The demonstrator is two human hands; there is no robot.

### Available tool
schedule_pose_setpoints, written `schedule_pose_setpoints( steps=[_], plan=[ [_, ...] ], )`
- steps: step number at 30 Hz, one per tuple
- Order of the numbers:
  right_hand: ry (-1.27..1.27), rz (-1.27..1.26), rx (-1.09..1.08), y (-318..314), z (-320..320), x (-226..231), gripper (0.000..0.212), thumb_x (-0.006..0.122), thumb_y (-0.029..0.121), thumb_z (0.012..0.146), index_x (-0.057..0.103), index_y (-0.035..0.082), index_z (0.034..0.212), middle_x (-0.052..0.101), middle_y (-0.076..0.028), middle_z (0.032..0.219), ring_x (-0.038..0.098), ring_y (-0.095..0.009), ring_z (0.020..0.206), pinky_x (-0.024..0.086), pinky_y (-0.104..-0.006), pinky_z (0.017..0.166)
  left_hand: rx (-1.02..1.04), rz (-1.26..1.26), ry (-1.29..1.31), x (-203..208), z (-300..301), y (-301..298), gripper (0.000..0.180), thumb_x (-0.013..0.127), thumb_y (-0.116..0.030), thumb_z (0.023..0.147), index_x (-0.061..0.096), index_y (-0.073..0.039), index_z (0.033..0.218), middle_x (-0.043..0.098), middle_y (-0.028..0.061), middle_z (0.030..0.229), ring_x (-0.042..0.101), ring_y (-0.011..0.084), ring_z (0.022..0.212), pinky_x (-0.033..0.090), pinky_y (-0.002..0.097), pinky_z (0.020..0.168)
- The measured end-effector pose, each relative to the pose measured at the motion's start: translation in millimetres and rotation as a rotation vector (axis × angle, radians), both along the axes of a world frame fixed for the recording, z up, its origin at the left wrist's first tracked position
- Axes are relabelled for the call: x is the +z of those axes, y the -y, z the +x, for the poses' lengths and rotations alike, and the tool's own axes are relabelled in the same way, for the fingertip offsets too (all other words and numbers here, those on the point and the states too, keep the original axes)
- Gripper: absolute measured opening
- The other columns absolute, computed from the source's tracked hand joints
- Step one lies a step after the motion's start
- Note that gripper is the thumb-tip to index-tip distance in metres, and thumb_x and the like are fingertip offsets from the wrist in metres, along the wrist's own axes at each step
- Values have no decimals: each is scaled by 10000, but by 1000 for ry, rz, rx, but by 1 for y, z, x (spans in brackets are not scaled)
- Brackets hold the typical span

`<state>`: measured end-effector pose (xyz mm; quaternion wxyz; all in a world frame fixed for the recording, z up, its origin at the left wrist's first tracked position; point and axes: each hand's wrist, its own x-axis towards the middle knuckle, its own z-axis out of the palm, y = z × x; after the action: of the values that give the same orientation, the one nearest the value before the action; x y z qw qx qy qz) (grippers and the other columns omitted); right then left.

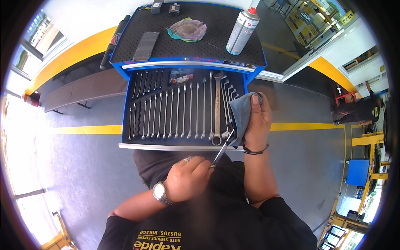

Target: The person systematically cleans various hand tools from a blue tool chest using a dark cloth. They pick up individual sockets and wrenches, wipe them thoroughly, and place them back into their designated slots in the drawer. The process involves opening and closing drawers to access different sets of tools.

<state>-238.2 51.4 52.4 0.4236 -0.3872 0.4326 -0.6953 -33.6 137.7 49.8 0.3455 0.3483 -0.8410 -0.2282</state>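
Note:
My left hand (189,177) is closed around the near end of a slim, shiny wrench (221,153), which slants up to the right over the front edge of the open drawer (166,146). A grey-blue cloth (241,111) is pinched in my right hand (258,121) and hangs over the wrench's far end, hiding it. Rows of combination wrenches (171,112) lie side by side in the drawer. One larger, duller wrench (217,110) lies to their right, beside several bent-ended wrenches (227,93) partly covered by the cloth.
On the blue cabinet's black top (166,54) are a phone (146,46), a crumpled multicoloured rag (187,30) and a spray can (243,32) with a red cap. A small tube (182,78) lies at the drawer's back. A brown bench (85,89) stands left; another person (360,109) is far right.

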Motion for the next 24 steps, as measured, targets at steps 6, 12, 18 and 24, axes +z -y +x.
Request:
schedule_pose_setpoints(
  steps=[6,12,18,24],
  plan=[
    [90,-69,36,2,-26,-4,299,530,329,1002,586,40,1058,608,-74,811,604,-175,743,487,-293,658,18,110,-154,9,3,-1,95,652,-27,836,597,9,905,619,118,797,615,263,634,498,339,570],
    [981,-228,319,8,-13,8,302,546,304,967,585,39,1107,634,-110,902,635,-241,805,522,-375,754,-101,415,-433,10,16,2,113,572,-94,949,585,7,900,605,87,752,603,170,603,484,284,567],
    [1105,40,170,-10,32,53,284,528,279,992,565,26,1117,647,-109,913,643,-246,783,529,-363,781,-103,593,-472,-1,15,0,110,555,-71,954,590,10,889,599,56,748,596,127,614,494,265,580],
    [621,88,167,-24,40,33,330,486,346,1022,563,33,1090,632,-102,812,631,-223,701,515,-338,706,-9,270,-254,5,5,1,71,652,-19,845,611,1,898,617,109,765,616,263,623,491,347,572]
  ],
)
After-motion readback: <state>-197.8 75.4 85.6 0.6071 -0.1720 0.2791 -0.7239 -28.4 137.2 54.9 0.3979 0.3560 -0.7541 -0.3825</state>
